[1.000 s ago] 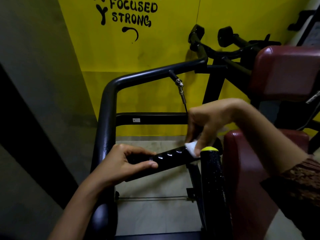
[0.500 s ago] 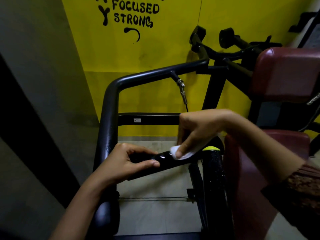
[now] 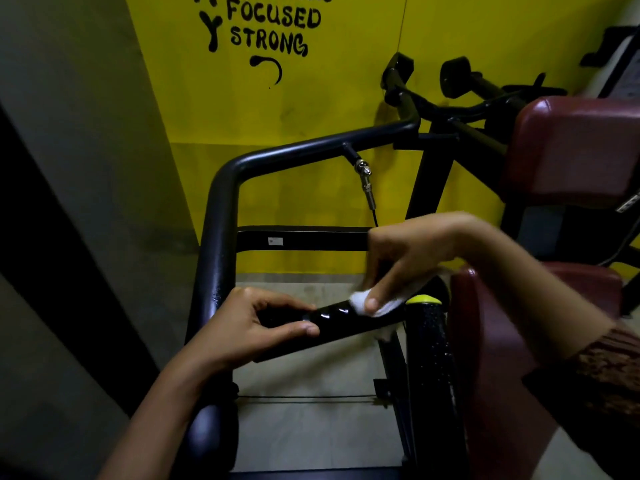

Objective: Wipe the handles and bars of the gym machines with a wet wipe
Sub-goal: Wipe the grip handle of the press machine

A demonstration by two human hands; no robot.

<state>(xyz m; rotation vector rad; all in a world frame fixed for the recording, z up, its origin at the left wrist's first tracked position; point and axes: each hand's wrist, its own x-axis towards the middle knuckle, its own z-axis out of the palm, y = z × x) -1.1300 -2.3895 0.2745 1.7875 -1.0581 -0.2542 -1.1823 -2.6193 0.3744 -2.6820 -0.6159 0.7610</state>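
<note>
A black ribbed handle (image 3: 341, 325) of a gym machine runs across the middle of the view, glossy and wet on top. My left hand (image 3: 249, 323) grips its left end, thumb below and fingers over the top. My right hand (image 3: 412, 261) pinches a white wet wipe (image 3: 367, 303) and presses it onto the handle's right part, beside a yellow-capped upright grip (image 3: 424, 301). The wipe is partly hidden under my fingers.
A thick black curved frame bar (image 3: 221, 216) rises at left and bends across the top. A cable with a metal connector (image 3: 365, 178) hangs from it. Dark red pads (image 3: 571, 150) stand at right. Behind is a yellow wall (image 3: 311, 98) with black lettering; tiled floor (image 3: 311, 427) lies below.
My right hand has slid the wipe leftward along the handle from beside the yellow cap toward the middle. My left hand has kept its grip on the left end.
</note>
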